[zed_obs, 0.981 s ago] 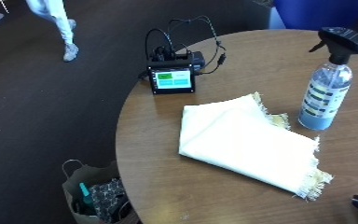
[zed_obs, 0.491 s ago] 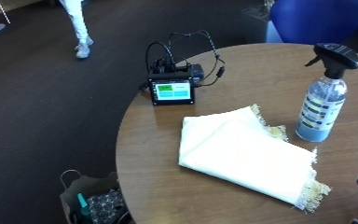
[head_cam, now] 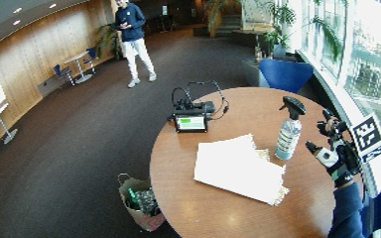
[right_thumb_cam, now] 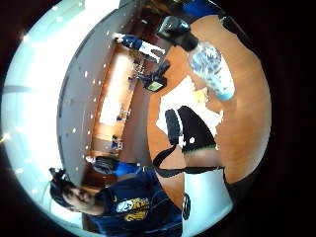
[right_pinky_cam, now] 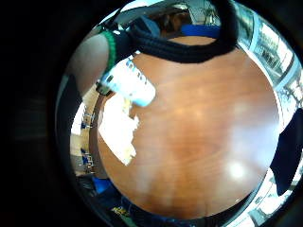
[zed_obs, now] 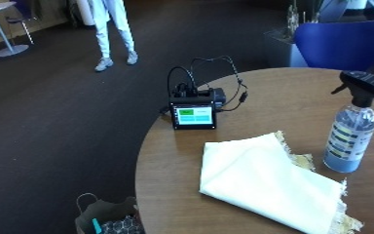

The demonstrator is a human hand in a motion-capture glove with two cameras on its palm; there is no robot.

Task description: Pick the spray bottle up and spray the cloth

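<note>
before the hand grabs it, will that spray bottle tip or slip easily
Probably tippy: the spray bottle stands tall and narrow on the table, with a bulky black trigger head up top. The liquid inside should give it some weight. Its clear, smooth-looking body may be slippery. The gloved right hand is beside it, not yet touching.

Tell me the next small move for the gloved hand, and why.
Probably reach across to the spray bottle and close round its body. The gloved right hand is beside the bottle but not touching it, fingers open, and the bottle stands upright on the table next to the cloth.
</note>
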